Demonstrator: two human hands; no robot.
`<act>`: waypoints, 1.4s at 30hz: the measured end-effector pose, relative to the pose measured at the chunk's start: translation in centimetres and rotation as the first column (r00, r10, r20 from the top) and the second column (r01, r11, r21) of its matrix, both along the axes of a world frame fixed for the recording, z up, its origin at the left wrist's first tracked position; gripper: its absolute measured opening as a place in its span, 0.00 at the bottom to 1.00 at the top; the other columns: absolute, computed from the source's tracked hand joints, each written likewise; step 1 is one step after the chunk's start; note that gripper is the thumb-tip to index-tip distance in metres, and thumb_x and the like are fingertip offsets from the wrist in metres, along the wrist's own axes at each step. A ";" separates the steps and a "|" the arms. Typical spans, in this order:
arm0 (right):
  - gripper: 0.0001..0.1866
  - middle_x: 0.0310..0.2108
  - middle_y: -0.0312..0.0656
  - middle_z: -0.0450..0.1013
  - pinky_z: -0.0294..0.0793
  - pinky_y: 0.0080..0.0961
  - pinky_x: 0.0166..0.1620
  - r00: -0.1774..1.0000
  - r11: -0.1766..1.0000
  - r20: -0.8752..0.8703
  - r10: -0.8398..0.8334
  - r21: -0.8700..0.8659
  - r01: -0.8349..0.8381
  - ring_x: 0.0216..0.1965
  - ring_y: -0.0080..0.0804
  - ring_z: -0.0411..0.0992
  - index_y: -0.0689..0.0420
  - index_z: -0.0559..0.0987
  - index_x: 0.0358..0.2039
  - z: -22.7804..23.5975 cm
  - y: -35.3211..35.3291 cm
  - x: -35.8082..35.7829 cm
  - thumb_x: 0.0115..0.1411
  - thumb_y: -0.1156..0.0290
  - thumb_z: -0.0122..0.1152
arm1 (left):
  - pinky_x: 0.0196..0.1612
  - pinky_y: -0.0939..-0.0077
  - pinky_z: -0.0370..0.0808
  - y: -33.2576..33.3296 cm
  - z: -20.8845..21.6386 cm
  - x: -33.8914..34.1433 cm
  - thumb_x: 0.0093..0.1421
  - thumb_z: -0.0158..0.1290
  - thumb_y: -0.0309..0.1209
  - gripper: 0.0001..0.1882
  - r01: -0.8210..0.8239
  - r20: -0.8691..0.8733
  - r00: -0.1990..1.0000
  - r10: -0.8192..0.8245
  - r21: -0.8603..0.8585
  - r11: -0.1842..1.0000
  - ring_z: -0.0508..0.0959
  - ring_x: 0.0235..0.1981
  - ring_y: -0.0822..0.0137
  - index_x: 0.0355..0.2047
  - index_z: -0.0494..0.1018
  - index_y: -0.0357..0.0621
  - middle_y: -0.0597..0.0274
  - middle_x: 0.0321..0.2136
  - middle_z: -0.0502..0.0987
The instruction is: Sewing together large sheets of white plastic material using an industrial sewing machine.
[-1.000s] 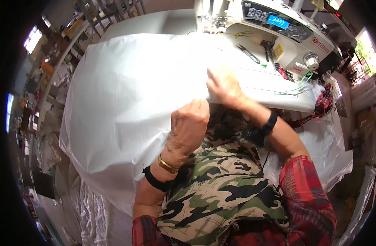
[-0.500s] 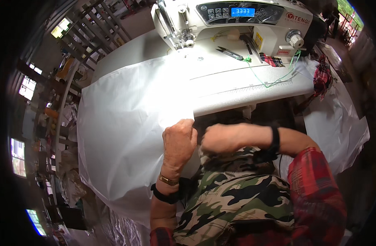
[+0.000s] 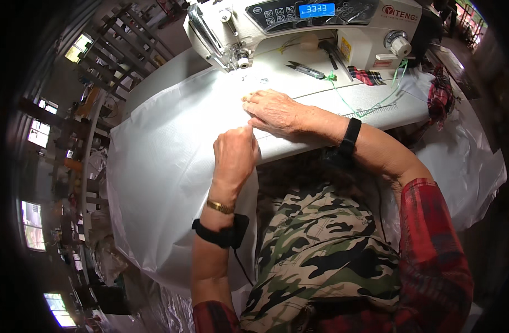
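Note:
A large white woven-plastic sheet point(image 3: 160, 166) covers the left of the sewing table and hangs over its front edge. My left hand point(image 3: 234, 152) is closed on the sheet's right edge, knuckles up. Just beyond it, my right hand point(image 3: 276, 114) rests on the table below the sewing machine point(image 3: 315, 28), fingers bunched at the same edge, the thumb close to my left hand. Glare washes out the sheet at those fingertips. The needle area point(image 3: 242, 58) is above and left of my right hand, not touching it.
Thread snips point(image 3: 305, 70) lie beneath the machine arm, with green thread point(image 3: 343, 94) trailing to the right. A plaid fabric strip point(image 3: 367, 76) lies near the machine's base. More white sheeting point(image 3: 454, 166) hangs at the right. Camouflage cloth point(image 3: 326, 244) covers my lap.
My right hand has moved up from beside my left hand above my lap onto the tabletop at the sheet's edge. My left hand has moved slightly toward the machine, still gripping the sheet.

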State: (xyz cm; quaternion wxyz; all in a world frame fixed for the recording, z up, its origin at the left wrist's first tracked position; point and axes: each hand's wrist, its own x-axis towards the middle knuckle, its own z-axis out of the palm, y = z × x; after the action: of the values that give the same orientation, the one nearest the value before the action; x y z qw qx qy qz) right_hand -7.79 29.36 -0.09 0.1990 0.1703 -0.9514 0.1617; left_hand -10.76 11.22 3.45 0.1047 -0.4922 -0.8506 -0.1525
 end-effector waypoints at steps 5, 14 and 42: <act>0.15 0.48 0.52 0.71 0.64 0.43 0.57 0.996 0.997 -0.051 -0.078 -0.024 0.077 0.54 0.47 0.67 0.63 0.74 0.43 -0.9 0.6 -0.9 0.63 0.65 0.51 | 0.35 0.60 0.77 3.3 0.1 -3.8 0.51 0.58 0.26 0.05 -0.027 -0.003 1.000 0.027 -0.002 1.000 0.80 0.29 0.45 0.24 0.80 0.36 0.44 0.23 0.78; 0.14 0.41 0.48 0.72 0.63 0.42 0.54 0.987 0.977 0.007 -0.160 -0.142 0.159 0.49 0.44 0.68 0.62 0.76 0.40 -0.6 0.5 -1.6 0.61 0.69 0.45 | 0.38 0.60 0.78 4.0 1.1 -5.3 0.56 0.58 0.33 0.12 -0.128 0.136 0.982 0.132 -0.037 0.991 0.82 0.31 0.48 0.38 0.82 0.41 0.46 0.29 0.81; 0.26 0.23 0.50 0.79 0.76 0.34 0.36 0.653 0.696 0.742 0.153 -0.550 0.461 0.27 0.40 0.78 0.67 0.83 0.27 -6.5 -16.5 8.6 0.58 0.51 0.61 | 0.71 0.56 0.46 -16.9 -5.2 -13.4 0.67 0.39 0.60 0.36 -0.210 -0.078 0.972 0.220 0.116 0.971 0.64 0.66 0.62 0.60 0.68 0.44 0.55 0.60 0.70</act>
State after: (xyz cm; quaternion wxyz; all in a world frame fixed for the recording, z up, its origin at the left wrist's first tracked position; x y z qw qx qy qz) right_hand 0.85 12.86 -6.55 -0.1422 -0.0888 -0.8221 0.5442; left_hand -24.14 -5.67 -1.73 0.1851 -0.3972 -0.8839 -0.1633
